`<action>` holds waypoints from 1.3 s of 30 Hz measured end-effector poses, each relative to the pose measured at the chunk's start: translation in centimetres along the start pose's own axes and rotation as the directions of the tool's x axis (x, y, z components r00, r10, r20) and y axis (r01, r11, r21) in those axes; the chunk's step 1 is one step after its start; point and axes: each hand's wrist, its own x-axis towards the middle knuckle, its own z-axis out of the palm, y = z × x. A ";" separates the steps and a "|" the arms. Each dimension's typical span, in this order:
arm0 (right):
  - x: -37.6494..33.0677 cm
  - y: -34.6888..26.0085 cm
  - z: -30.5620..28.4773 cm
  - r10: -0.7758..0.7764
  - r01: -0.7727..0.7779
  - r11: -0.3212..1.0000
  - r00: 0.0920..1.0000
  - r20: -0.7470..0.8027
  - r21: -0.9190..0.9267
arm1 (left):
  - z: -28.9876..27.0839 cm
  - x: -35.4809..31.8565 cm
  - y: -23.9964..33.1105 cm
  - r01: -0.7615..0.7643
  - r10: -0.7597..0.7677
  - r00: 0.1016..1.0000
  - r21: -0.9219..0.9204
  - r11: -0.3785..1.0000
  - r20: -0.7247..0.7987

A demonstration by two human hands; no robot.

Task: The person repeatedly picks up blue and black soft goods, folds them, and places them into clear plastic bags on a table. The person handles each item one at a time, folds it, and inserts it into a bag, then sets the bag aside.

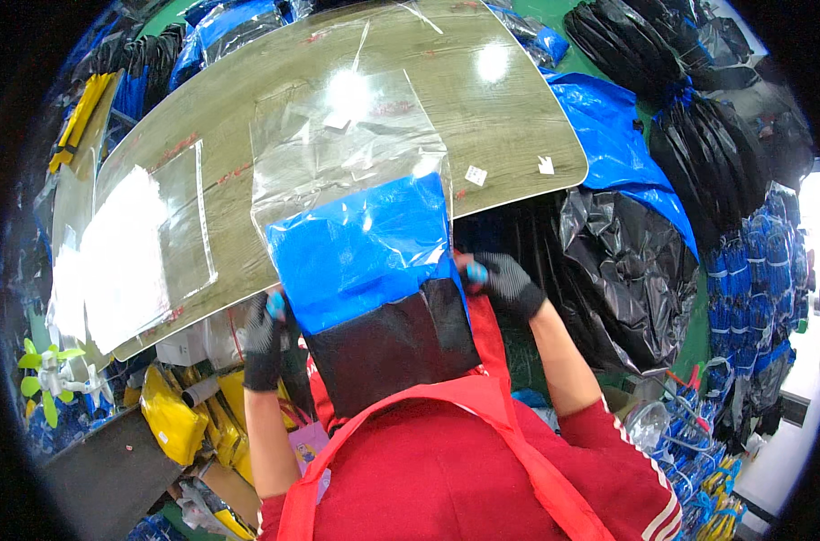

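Stack of clear bags [126, 257] lies on the table [509, 117], left of the blue-and-black bag [374, 279]. Left hand [264, 343], gloved, grips the bag's left edge. The bag hangs over the table's near edge, upper part inside a clear sleeve [347, 144]. Right hand [504, 284], gloved, grips its right edge. Black sacks [626, 270] right of it.

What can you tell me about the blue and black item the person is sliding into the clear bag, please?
The folded blue and black item looks like glossy fabric, blue on its upper part and black on its lower. It lies over the near edge of the wooden table, its blue part inside a clear plastic bag, its black end hanging toward the person. The gloved left hand and right hand grip it at either side.
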 end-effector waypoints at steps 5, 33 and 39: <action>1.6 -4.7 4.8 -0.357 0.383 0.904 0.920 -0.159 0.188 | 2.5 1.5 0.1 0.000 -0.004 1.000 0.191 0.982 0.023; -3.3 1.5 5.0 -0.081 0.076 0.993 0.996 0.049 0.088 | -1.1 -3.0 -5.4 -0.081 -0.037 0.936 0.315 0.946 0.350; 3.3 -4.0 2.8 -0.110 0.154 0.975 0.961 -0.255 0.160 | 1.0 1.8 -2.0 -0.004 -0.005 0.997 0.126 0.992 0.073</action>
